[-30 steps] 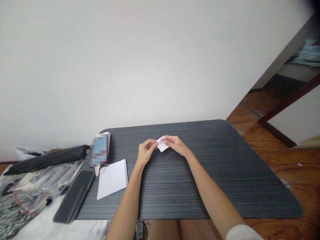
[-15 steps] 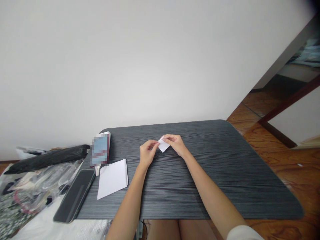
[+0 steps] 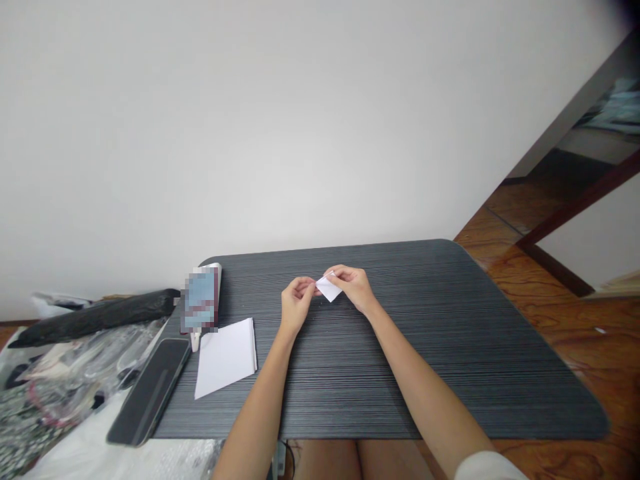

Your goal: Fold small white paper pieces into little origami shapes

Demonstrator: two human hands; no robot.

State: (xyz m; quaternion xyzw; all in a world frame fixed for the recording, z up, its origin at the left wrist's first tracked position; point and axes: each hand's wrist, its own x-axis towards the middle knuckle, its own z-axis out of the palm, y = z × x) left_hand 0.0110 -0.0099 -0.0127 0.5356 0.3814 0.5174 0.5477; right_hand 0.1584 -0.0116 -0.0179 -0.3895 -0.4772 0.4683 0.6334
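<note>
A small folded piece of white paper [image 3: 329, 289] is held just above the dark striped table [image 3: 450, 347], near its far middle. My left hand [image 3: 296, 307] pinches its left corner with fingers curled. My right hand [image 3: 354, 287] grips its upper right side between thumb and fingers. Part of the paper is hidden by my right fingers.
A stack of white paper sheets [image 3: 225, 357] lies at the left of the table. A dark phone [image 3: 150, 390] lies at the left edge, with a blurred small box [image 3: 201, 300] behind it. Off the table on the left are a long black bag [image 3: 95, 317] and plastic wrapping [image 3: 60, 380].
Both hands shifted slightly to the right with the paper, and the fingers reworked their pinch on it. The paper looks a little smaller and more tightly folded.
</note>
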